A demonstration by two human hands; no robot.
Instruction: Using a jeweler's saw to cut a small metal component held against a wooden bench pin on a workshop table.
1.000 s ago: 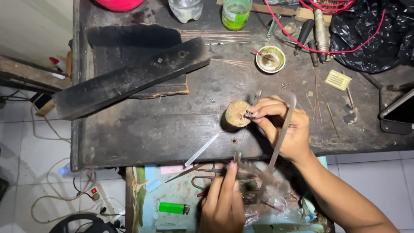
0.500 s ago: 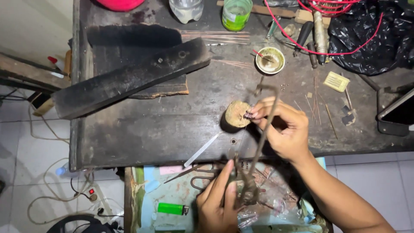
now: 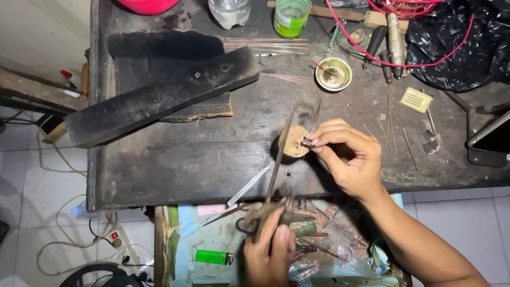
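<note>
A small dark ridged piece [image 3: 308,141] is pinched between the thumb and fingertips of the right hand [image 3: 348,159], and it is pressed against the right edge of a round tan block [image 3: 294,141] that stands on the dark workbench [image 3: 175,165]. The right forearm is seen entering from about 5 o'clock. The left hand [image 3: 271,250], at 6 o'clock, is clenched around the handle end of a long thin metal tool [image 3: 276,170]; the tool is blurred, so its exact kind cannot be told, but it is raised towards 12 o'clock and crosses the left side of the tan block. Just at 9 o'clock of the left hand, a pair of scissors [image 3: 241,218] is seen lying on the cluttered tray [image 3: 183,250] below the bench edge, and a green lighter [image 3: 213,257] is found further out at 8 o'clock. A pale flat strip [image 3: 249,184] is laid over the bench edge between the block and the tray. At 1 o'clock of the block a small bowl [image 3: 333,74] is placed, with thin rods [image 3: 393,125] scattered to its lower right. A long black bar [image 3: 162,95] is laid slantwise at 10 o'clock, and a green cup [image 3: 291,17] and a red cable [image 3: 366,48] are seen at the far edge
</note>
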